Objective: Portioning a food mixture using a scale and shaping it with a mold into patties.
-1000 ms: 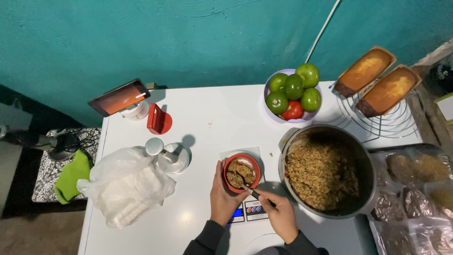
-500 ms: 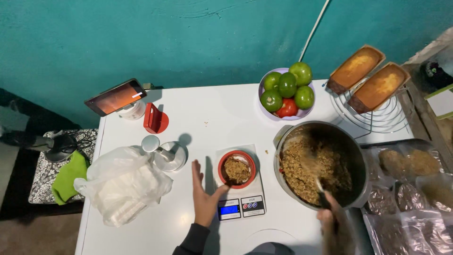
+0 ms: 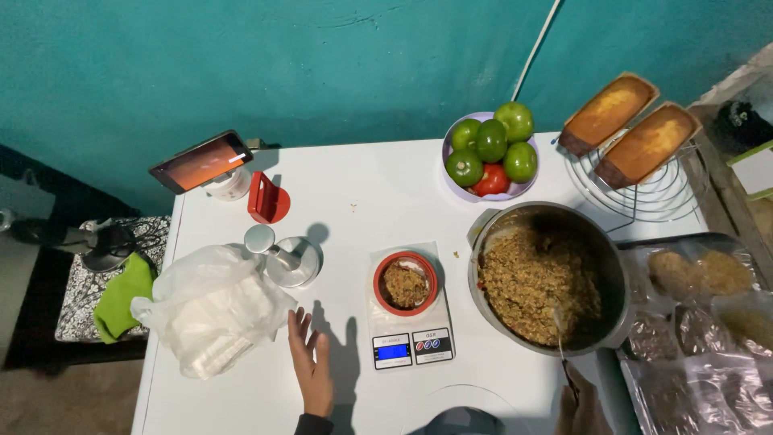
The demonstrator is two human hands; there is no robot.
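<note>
two hands show in the head view, both low at the near edge of the white table. the left hand lies flat and released on bare tabletop, fingers spread, just beside the crumpled clear plastic bag and apart from the small digital kitchen scale. a second ago this hand steadied the small red round bowl of brown grain mixture; half a second ago it had already let go, and now it rests further from the bowl. the bowl sits alone on the scale, near the middle of the table's near half, untouched — so the weighing can read without a hand on it.

the right hand is at the near right corner, mostly cut off by the frame; it seems clenched round the handle of a thin metal spoon whose tip dips into the large grey metal pot of brown mixture. earlier the spoon was at the bowl; it has since gone back to the pot, which suggests another scoop is being gathered.

toward the far edge stand a pale bowl of green and red tomatoes and two golden loaf cakes on a wire rack.
</note>
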